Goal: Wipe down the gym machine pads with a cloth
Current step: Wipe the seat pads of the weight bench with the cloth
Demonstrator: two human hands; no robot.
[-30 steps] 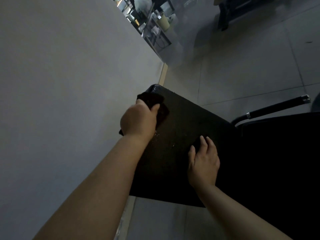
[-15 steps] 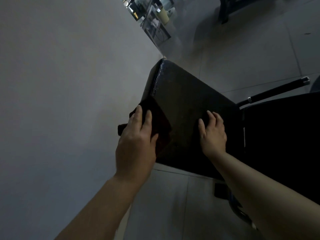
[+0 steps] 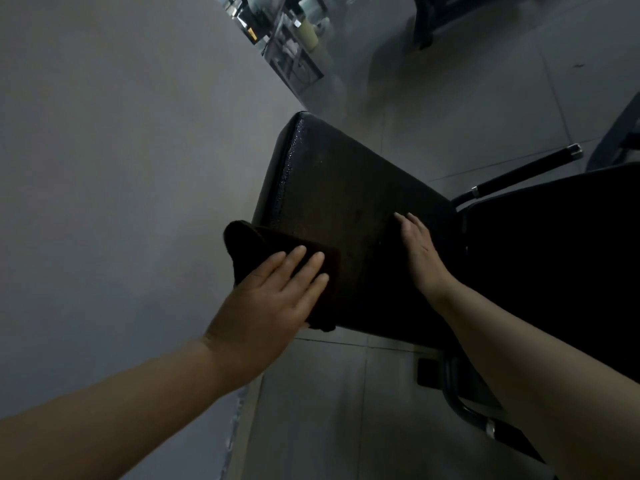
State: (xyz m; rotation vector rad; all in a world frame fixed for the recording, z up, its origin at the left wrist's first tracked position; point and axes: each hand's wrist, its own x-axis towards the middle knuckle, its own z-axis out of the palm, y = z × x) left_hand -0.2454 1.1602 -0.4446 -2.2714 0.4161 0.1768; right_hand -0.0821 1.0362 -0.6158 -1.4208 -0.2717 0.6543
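Running lengthwise away: pad [image 3: 346, 209], cloth [image 3: 277, 247] nearest.

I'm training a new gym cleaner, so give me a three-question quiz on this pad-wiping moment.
1. True or false: the left hand presses the cloth with straight fingers.
2. Where is the right hand? A) flat on the pad; B) gripping the handle bar; C) on the wall.
3. Fill in: the cloth lies at the pad's ___ end, the one closest to the person.

Key: 1 true; 2 A; 3 near.
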